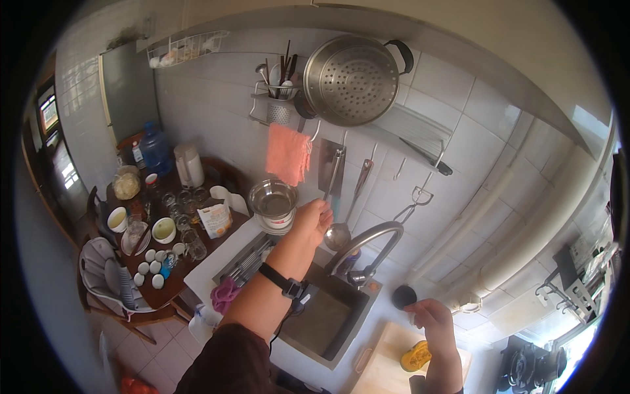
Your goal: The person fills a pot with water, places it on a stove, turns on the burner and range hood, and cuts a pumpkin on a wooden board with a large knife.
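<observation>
My left hand (315, 221) is raised beside the tiled wall, fingers curled at the lower end of a hanging metal utensil (334, 170); whether it grips this is unclear. A steel ladle (337, 237) hangs just right of that hand. Below the forearm, which wears a black strap, lies the sink (320, 315) with its curved faucet (366, 236). My right hand (430, 315), fingers bent together, hovers near a round black object (404, 295); a small pale thing may be between its fingertips. Under it, a cut piece of pumpkin (416, 355) rests on a wooden cutting board (389, 344).
A steel steamer pot (352, 81) and an orange cloth (288, 153) hang on the wall. Steel bowls (273, 199) stand behind the sink. At left, a wooden table (182, 276) bears eggs, glass jars and bowls. A gas stove (526, 367) is at lower right.
</observation>
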A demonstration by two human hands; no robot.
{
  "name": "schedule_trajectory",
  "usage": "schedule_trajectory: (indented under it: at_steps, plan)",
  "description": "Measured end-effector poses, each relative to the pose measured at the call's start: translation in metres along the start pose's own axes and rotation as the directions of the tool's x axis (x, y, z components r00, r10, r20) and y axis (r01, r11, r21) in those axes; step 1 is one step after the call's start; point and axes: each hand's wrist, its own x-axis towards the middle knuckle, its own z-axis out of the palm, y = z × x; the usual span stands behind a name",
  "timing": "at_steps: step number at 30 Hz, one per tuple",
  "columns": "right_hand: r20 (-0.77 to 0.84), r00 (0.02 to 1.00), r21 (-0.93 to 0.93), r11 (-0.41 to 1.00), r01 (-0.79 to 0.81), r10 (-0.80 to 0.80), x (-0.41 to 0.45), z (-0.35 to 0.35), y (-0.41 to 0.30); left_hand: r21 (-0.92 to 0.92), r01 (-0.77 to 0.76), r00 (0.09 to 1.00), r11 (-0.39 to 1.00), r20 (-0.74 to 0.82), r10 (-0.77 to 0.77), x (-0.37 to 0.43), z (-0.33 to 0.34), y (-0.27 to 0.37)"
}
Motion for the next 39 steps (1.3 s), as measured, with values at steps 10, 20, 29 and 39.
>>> schedule_trajectory:
  at_steps: [10, 20, 29, 39]
  plan:
    - [-0.052, 0.998, 0.01, 0.999, -0.037, 0.038, 0.029, 0.022, -0.004, 0.618, -0.572, 0.79, 0.539, 0.239, 0.564, 0.104, 0.017, -0.007]
    - [-0.065, 0.996, -0.055, 0.996, -0.069, 0.066, 0.042, 0.033, -0.004, 0.7, -0.641, 0.744, 0.316, 0.463, 0.482, 0.098, 0.009, 0.0]
    - [0.027, 0.999, -0.055, 0.998, -0.038, 0.04, 0.041, 0.035, 0.005, 0.568, -0.541, 0.84, 0.62, 0.394, 0.373, 0.044, 0.013, 0.029]
    - [0.002, 0.998, -0.067, 0.996, -0.06, 0.061, 0.035, 0.019, 0.022, 0.506, -0.71, 0.676, 0.49, 0.685, 0.273, 0.017, 0.0, 0.02]
